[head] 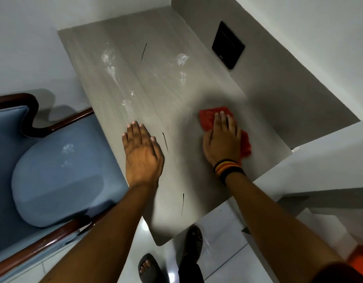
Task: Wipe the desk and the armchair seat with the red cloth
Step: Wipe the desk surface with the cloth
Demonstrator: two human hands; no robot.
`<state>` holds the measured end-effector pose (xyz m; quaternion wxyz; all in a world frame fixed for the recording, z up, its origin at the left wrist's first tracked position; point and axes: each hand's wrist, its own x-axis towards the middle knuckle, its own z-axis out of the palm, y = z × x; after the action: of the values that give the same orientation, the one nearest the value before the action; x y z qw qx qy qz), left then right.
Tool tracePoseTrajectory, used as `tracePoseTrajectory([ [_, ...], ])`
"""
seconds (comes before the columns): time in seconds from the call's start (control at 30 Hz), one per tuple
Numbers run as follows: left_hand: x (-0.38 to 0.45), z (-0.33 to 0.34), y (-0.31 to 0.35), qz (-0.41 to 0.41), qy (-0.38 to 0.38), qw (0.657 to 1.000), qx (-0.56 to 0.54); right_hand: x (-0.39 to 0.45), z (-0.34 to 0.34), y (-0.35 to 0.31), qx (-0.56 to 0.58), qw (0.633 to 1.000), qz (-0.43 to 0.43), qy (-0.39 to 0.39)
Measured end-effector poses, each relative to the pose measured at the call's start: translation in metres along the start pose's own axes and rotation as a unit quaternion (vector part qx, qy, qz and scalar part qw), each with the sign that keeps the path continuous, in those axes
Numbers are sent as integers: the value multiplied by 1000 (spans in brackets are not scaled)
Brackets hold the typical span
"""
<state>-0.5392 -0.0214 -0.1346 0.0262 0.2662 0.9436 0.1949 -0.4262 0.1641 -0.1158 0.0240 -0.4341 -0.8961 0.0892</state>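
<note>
— Right hand?
— Flat on the red cloth, fingers straight and close together, pressing it to the desk near the right edge; striped band at the wrist.
— Left hand?
— Palm down on the desk's left edge, fingers slightly spread; holding nothing.
— Armchair seat?
— Blue, just left of the desk — whitish smears on the cushion and the desktop.

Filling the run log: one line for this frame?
phase: wiping desk | right hand: flat on red cloth | left hand: flat on desk, empty | armchair seat: untouched
</note>
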Motion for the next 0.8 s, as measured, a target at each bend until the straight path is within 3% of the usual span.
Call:
tracePoseTrajectory([
  [0.27,2,-1,0,4,3,1000,9,-194,24,-79,-55,997,-45,-30],
  [0.4,2,0,-1,6,9,1000,-2,-133,23,-73,-42,998,-46,-12],
  [0.5,-1,1,0,8,13,1000,0,-71,21,-68,-32,999,16,12],
  [0.6,0,-2,1,6,6,1000,-1,-95,20,-75,-11,999,36,28],
  [0.7,0,-3,2,8,7,1000,5,-155,23,-74,-52,998,-15,17],
  [0.8,1,-2,0,9,6,1000,8,-106,23,-72,-41,999,-16,6],
])
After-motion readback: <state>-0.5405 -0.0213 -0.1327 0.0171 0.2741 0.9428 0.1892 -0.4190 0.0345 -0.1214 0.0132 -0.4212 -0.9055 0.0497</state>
